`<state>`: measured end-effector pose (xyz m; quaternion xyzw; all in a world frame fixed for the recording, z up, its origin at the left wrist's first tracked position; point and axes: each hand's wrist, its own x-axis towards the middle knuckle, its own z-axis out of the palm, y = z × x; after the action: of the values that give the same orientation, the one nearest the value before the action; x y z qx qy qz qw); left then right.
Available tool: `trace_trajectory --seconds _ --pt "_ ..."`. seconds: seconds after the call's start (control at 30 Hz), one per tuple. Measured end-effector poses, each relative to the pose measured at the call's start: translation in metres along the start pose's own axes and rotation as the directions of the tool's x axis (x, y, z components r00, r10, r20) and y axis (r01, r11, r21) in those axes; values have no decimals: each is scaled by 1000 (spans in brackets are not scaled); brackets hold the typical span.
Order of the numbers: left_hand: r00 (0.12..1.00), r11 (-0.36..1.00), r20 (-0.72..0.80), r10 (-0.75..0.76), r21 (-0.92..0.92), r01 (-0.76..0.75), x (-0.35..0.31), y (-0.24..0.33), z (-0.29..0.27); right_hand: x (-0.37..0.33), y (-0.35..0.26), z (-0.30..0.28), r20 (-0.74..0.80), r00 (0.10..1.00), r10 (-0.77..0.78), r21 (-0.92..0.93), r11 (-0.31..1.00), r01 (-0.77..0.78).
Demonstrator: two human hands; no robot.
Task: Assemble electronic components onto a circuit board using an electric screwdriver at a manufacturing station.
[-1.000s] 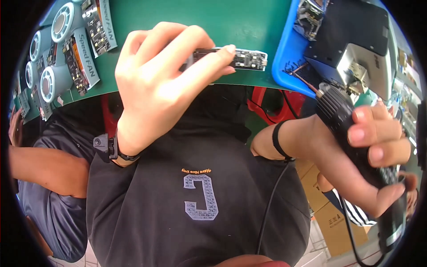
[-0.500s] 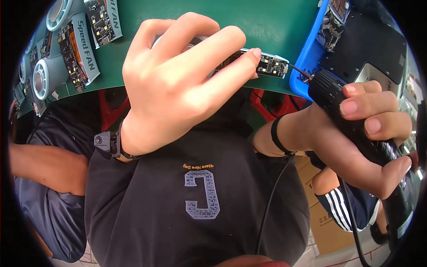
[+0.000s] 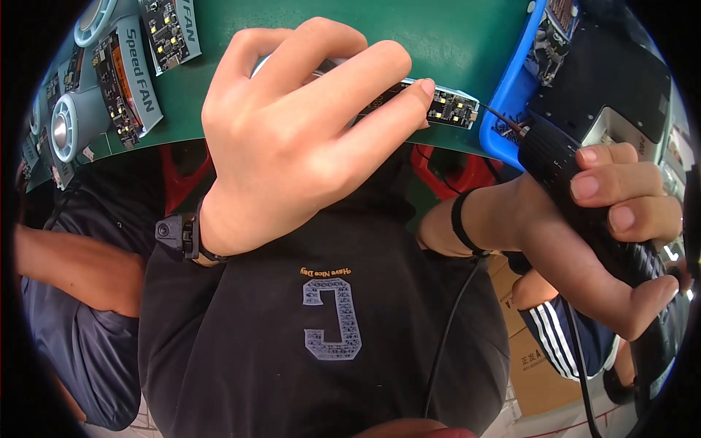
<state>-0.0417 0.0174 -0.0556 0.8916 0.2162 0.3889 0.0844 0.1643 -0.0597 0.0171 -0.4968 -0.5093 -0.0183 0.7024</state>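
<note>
My left hand (image 3: 299, 124) is closed over a light-blue handheld fan housing with a black circuit board (image 3: 453, 109) in it. Its fingers hide most of the housing; the board's end sticks out to the right past my fingertips. My right hand (image 3: 621, 212) is wrapped round a black electric screwdriver (image 3: 551, 157) with a ribbed collar. The thin bit points up and left, its tip beside the exposed end of the board; whether it touches cannot be made out.
A blue tray (image 3: 504, 87) with small dark screws stands on the green table (image 3: 438, 44). Several light-blue fan housings (image 3: 135, 80) with boards lie at the left. A black device (image 3: 599, 73) sits at the right. Other people's limbs (image 3: 80, 277) show on both sides.
My right hand and the screwdriver have shifted slightly right and down. My left hand has moved a little to the right with the fan housing, still holding it.
</note>
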Motion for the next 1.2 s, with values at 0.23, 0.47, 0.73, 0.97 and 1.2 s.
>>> trace_trajectory --seconds 0.23,0.47,0.73,0.97,1.2 --pt "999 1000 37 -10 -9 10 2 0 -2 0 4 10 84 996 -8 1 1000 8" --pt "986 999 158 -50 -3 52 21 10 -17 0 1 21 253 967 -14 -34 999 24" --pt "991 998 118 -60 11 59 16 9 -17 -6 14 29 189 982 -18 56 998 8" --pt "994 998 99 -42 -52 48 14 7 -8 -7 10 24 -4 1000 23 181 983 -22" --pt "979 999 199 -40 6 39 22 16 -21 39 -21 -90 -198 980 22 107 994 -1"
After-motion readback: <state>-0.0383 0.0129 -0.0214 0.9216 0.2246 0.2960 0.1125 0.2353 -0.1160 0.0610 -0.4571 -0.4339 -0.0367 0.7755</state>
